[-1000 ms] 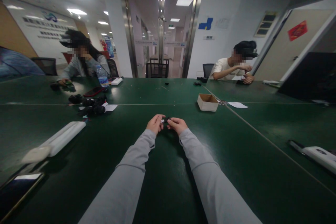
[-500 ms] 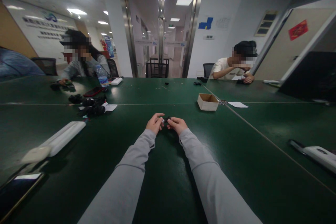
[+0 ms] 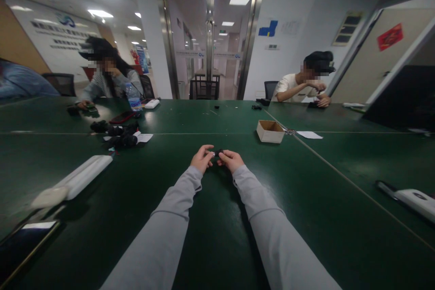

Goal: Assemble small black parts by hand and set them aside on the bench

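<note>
A small object with a black part and a shiny metal end (image 3: 216,153) is held between my two hands, above the green table (image 3: 210,217). My left hand (image 3: 203,158) pinches the metal end from the left. The black part is in the fingertips of my right hand (image 3: 231,160). The object is too small for me to make out what it is. Beyond my hands, to the right, stands an open cardboard box (image 3: 270,132).
A white device (image 3: 86,176) and a phone (image 3: 27,244) lie at left. Black gear (image 3: 118,136), a red-edged phone (image 3: 122,117) and a bottle (image 3: 133,97) are farther back. Paper (image 3: 309,135) lies beside the box; another white device (image 3: 416,204) is at right. People sit across the table.
The view has shifted slightly. My hands have barely moved, still holding the small object. The person at the far left has raised a hand toward the head.
</note>
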A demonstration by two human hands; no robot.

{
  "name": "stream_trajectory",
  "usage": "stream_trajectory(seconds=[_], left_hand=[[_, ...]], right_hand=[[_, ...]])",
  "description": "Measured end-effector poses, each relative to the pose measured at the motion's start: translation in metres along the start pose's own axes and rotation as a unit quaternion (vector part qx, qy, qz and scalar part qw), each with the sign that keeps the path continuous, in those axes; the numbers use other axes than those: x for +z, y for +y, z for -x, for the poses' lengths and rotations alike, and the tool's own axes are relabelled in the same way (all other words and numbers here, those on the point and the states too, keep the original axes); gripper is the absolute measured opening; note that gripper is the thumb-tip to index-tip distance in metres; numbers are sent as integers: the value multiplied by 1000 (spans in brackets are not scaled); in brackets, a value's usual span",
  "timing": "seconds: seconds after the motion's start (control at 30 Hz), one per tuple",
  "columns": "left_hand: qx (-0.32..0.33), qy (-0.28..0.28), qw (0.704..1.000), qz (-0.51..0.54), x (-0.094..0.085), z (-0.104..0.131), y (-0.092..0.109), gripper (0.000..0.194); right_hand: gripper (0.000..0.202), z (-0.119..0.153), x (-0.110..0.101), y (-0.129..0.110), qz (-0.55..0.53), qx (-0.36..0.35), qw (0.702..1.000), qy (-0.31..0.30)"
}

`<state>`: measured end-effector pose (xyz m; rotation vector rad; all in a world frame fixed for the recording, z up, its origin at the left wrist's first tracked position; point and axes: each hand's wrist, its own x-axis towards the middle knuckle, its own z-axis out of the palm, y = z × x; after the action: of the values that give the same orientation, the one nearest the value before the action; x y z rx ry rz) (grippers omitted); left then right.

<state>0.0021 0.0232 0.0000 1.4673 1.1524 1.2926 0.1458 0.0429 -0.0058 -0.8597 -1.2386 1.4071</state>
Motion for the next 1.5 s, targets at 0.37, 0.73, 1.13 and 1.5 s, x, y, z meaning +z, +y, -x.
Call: stream_trajectory(seconds=[0.37, 0.73, 1.13, 1.5], left_hand=[[12, 12, 1000, -14, 0, 2, 3, 33], [27, 32, 999, -23, 2, 4, 3, 34], [18, 20, 999, -46, 0, 4, 7, 33], [9, 31, 998, -49, 0, 3, 5, 29]], right_hand=[[48, 0, 0, 0, -4, 2, 1000, -1], [48, -1, -1, 1, -8, 4, 1000, -2], [48, 0, 0, 0, -8, 4, 1000, -4], [46, 1, 1, -1, -4, 8, 1000, -8]])
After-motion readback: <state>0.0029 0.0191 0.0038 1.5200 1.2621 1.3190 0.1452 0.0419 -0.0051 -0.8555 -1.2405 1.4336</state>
